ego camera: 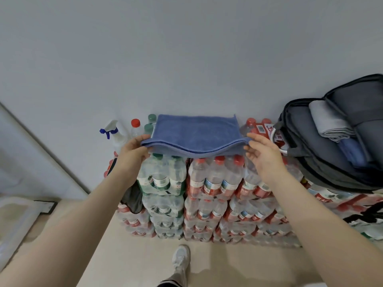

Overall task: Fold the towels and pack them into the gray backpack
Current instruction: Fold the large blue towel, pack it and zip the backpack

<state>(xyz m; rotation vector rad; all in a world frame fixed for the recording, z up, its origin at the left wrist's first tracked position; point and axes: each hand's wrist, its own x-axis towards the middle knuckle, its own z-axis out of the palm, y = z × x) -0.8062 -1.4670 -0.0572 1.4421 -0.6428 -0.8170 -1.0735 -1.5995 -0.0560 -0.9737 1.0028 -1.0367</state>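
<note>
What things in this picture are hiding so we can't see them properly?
Head view, the only one:
- Gray fabric backpack: its right side is cut off by the picture edge.
- Folded blue terry towel: it covers the bottle tops beneath it.
- Left hand: its fingers go under the towel's corner.
- Labels on the shrink-wrapped clear plastic water bottles: too small and blurred to read.
- Person's white shoe: the leg is cut off by the bottom edge.

bare forearms point(87, 214), no sleeves in view; white sneaker point(181, 258); dark trouser cuff point(169, 283)
</note>
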